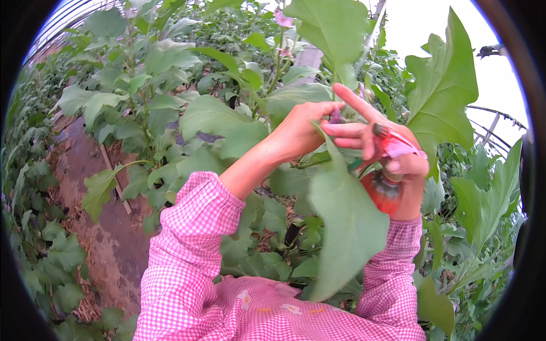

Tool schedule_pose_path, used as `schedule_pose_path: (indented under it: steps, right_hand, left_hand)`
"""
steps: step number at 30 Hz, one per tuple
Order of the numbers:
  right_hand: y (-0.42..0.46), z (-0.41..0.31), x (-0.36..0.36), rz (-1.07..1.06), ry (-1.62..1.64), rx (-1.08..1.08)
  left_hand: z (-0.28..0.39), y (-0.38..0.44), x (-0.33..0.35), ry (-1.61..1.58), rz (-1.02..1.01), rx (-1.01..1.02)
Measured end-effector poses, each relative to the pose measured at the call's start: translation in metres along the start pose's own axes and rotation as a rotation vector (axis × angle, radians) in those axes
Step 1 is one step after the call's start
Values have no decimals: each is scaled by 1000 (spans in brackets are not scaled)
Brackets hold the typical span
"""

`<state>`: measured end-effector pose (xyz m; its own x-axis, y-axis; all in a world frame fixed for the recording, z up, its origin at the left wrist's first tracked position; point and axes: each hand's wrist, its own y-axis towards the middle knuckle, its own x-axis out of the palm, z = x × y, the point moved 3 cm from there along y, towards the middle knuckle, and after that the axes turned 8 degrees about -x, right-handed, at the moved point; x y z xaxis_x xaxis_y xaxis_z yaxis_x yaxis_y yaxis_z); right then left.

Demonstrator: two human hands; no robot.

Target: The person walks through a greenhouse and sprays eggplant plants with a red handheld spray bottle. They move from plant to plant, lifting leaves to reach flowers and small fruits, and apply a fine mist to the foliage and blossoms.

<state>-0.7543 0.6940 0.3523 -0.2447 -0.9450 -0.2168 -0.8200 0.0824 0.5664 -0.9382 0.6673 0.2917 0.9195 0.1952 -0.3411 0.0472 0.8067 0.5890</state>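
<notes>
My left hand (300, 128) reaches in among eggplant leaves, thumb and fingers pinched at a small purple flower (335, 116). Right beside it is my right hand (384, 132), with index and middle fingers stretched out and spread towards the flower. The thumb and palm of that hand hold a small spray bottle (386, 192) with red liquid inside and a red and pink head (394, 143). A large blurred eggplant leaf (347, 221) hangs in front of my right forearm and covers part of the bottle.
Eggplant plants (145, 106) crowd both sides, with pink-purple flowers (283, 19) above. Big leaves (443, 85) stand up at right. A soil path (111, 243) with a thin stick (116, 179) runs down the left. Curved greenhouse ribs (495, 128) show at the edge.
</notes>
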Motion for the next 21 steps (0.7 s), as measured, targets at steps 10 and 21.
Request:
schedule_pose_path:
  steps: [10, 21]
  right_hand:
    - [-51, -12, 61, 449, -338, -136]
    - [-80, 40, 107, 699, 93, -106]
  left_hand:
    - [-7, -41, -22, -381, 74, -110]
    - [-26, -77, -61, -428, 490, 15]
